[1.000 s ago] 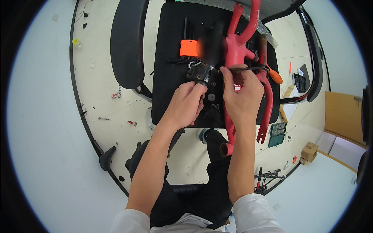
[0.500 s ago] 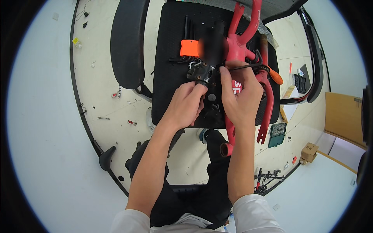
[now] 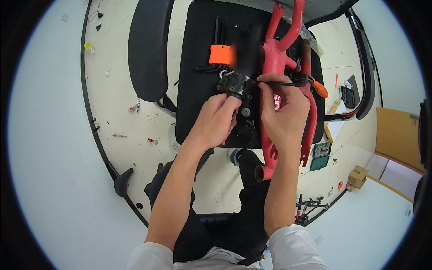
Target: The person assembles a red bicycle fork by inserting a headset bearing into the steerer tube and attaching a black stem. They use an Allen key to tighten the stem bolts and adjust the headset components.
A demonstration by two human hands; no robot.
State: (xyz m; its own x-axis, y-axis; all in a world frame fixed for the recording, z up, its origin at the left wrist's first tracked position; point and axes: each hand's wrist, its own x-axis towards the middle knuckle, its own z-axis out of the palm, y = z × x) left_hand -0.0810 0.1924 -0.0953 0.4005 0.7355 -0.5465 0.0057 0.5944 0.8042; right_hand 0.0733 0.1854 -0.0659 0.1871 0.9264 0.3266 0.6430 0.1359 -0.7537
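My left hand (image 3: pixel 214 119) is closed around the lower end of a black bicycle stem (image 3: pixel 232 83), holding it above a black chair seat (image 3: pixel 191 96). In my right hand (image 3: pixel 287 110), thumb and fingers pinch a black L-shaped hex key (image 3: pixel 290 84). The key's long arm points left at the stem's side, and its bent end sticks out to the right. Whether its tip sits in a bolt is too small to tell. A red bicycle frame (image 3: pixel 273 58) lies under and beyond my right hand, with a red fork (image 3: pixel 310 119) alongside it.
An orange hex key holder (image 3: pixel 219 55) lies left of the frame. A round grey cap (image 3: pixel 245 112) rests near my left hand. Right of the fork is an orange handle (image 3: pixel 319 89). A black armrest (image 3: pixel 150 49) borders the seat. On the floor lies a green case (image 3: pixel 320 163).
My right hand has shifted slightly right with the hex key, whose bent end now lies farther right and lower. My left hand and the stem have hardly moved.
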